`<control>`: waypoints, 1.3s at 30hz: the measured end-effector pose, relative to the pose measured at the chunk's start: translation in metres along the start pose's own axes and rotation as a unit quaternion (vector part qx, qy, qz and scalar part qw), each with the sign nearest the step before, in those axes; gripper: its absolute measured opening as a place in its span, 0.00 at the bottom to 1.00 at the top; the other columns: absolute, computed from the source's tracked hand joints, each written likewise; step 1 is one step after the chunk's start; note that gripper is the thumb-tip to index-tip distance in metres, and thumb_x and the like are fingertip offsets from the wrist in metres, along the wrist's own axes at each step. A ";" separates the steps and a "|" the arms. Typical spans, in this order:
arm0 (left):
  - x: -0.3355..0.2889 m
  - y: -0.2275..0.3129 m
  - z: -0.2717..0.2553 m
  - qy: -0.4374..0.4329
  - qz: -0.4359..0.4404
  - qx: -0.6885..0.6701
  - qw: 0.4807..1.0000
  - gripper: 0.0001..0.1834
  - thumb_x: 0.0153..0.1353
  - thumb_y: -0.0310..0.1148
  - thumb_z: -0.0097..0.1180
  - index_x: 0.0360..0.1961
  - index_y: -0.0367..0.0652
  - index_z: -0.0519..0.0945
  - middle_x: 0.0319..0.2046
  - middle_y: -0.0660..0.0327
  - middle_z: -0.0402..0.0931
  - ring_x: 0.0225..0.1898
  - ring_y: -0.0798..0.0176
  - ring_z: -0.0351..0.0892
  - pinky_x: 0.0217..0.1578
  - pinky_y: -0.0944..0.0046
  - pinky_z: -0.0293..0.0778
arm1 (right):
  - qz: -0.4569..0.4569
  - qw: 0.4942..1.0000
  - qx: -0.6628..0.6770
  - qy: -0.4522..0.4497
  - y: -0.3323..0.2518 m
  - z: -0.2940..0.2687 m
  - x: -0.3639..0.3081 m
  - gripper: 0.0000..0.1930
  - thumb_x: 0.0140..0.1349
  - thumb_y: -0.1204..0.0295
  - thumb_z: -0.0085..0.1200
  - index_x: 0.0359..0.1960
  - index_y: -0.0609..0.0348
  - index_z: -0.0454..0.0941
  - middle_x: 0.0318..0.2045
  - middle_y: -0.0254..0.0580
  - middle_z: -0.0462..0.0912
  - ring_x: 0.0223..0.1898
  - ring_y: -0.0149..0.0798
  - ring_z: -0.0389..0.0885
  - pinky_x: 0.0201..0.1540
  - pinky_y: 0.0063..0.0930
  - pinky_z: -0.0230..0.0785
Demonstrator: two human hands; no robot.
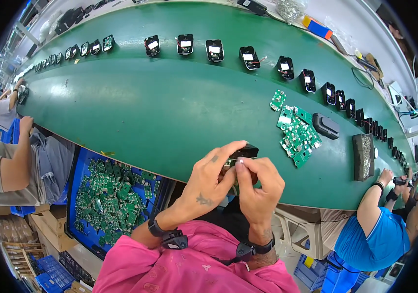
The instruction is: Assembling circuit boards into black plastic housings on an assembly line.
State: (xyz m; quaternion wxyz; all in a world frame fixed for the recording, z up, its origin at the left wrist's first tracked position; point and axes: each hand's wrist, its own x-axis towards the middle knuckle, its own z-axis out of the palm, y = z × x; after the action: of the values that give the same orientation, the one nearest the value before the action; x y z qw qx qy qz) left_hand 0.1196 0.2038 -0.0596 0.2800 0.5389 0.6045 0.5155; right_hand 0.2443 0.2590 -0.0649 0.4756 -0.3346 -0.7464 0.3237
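Near the table's front edge, my left hand [203, 184] is closed around a small black plastic housing [248, 151]. A bit of green circuit board [228, 164] shows at the housing between my fingers. My right hand [261, 189] has thumb and fingers pinched together against the housing; whatever they pinch is hidden. A heap of green circuit boards [299, 135] lies to the right beyond my hands, with one board [278, 99] apart from it. Beside the heap rests a black oval case [326, 126].
Open black housings [214, 50] with white labels stand in a long curved row across the green table [170, 107]. A dark foam block [363, 157] stands at right. A blue bin [79, 195] of boards sits at lower left. People work on both sides, one in a blue shirt [382, 239].
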 end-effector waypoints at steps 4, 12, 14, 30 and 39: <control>-0.004 0.007 -0.001 -0.017 -0.136 -0.187 0.973 0.26 0.68 0.19 0.51 0.67 0.41 0.68 0.51 0.55 0.74 0.43 0.72 0.78 0.37 0.70 0.82 | -0.004 0.999 0.041 0.000 -0.008 -0.005 -0.008 0.04 0.61 0.81 0.62 0.37 0.64 0.83 0.29 0.41 0.82 0.28 0.33 0.79 0.31 0.25 0.70; -0.019 0.015 0.015 0.089 -0.037 -0.096 0.991 0.24 0.66 0.21 0.54 0.64 0.40 0.71 0.48 0.50 0.77 0.41 0.62 0.84 0.36 0.64 0.83 | -0.020 0.999 0.003 0.046 -0.015 -0.003 -0.025 0.03 0.63 0.80 0.59 0.36 0.63 0.78 0.29 0.45 0.81 0.28 0.44 0.80 0.29 0.33 0.71; -0.022 0.016 0.016 0.099 -0.017 -0.082 0.992 0.24 0.65 0.21 0.54 0.64 0.39 0.71 0.49 0.50 0.76 0.41 0.61 0.84 0.37 0.64 0.83 | -0.024 0.998 -0.036 0.046 -0.019 -0.007 -0.026 0.02 0.64 0.80 0.58 0.36 0.63 0.78 0.28 0.44 0.80 0.27 0.43 0.79 0.28 0.33 0.69; -0.023 0.019 0.008 0.121 0.092 0.039 0.988 0.27 0.61 0.20 0.57 0.63 0.43 0.73 0.50 0.47 0.75 0.40 0.52 0.80 0.33 0.61 0.81 | -0.051 0.990 -0.118 -0.062 -0.035 -0.028 -0.008 0.02 0.63 0.80 0.57 0.34 0.62 0.77 0.23 0.43 0.74 0.22 0.45 0.73 0.25 0.38 0.62; -0.021 0.018 0.009 0.120 0.102 0.071 0.985 0.30 0.59 0.19 0.58 0.64 0.45 0.73 0.50 0.48 0.75 0.37 0.52 0.80 0.32 0.60 0.80 | -0.040 0.989 -0.121 -0.074 -0.036 -0.031 -0.005 0.01 0.63 0.80 0.57 0.34 0.62 0.77 0.23 0.43 0.73 0.21 0.45 0.73 0.25 0.37 0.63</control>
State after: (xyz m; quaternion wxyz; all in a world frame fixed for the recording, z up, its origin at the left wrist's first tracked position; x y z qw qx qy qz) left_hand 0.1395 0.1843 -0.0502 0.1124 0.5503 0.6107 0.5582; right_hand 0.2675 0.2396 -0.0288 0.3873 -0.3347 -0.8262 0.2354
